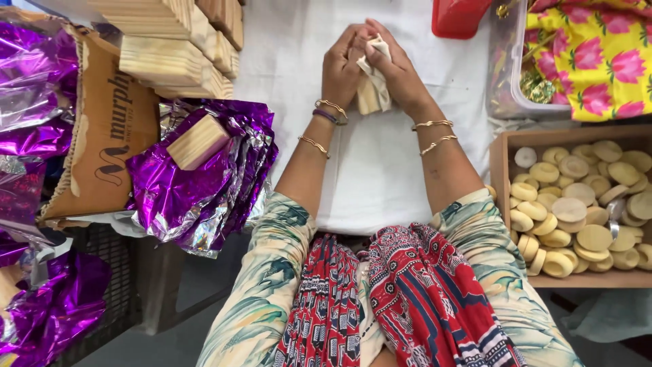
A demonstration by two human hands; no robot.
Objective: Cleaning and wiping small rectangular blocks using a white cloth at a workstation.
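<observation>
Two hands meet at the far middle of a white-covered table (380, 170), both closed around one pale wooden block (370, 95) that stands roughly upright just above the cloth. The left hand (341, 68) grips the block's left side, fingers curled over its top; the right hand (397, 71) clasps the other side and pinches a small piece of pale cloth or paper (375, 53) against the block's upper end. Thin bangles circle both wrists.

To the left, a heap of shiny purple foil sheets (204, 177) spills over the table's edge, and a single wooden block (198, 141) lies tilted on top of it. Behind that heap, stacked wooden blocks (176, 47) rise at the far left corner, beside a torn brown cardboard carton (109, 136) with more purple foil around it. On the right, a shallow wooden tray (499, 163) holds a crowd of round pale wooden discs (577, 211). Beyond it sit a clear plastic container (509, 68), a red plastic object (458, 17) and a yellow fabric printed with pink flowers (598, 54). A patterned red scarf hangs down over the person's lap.
</observation>
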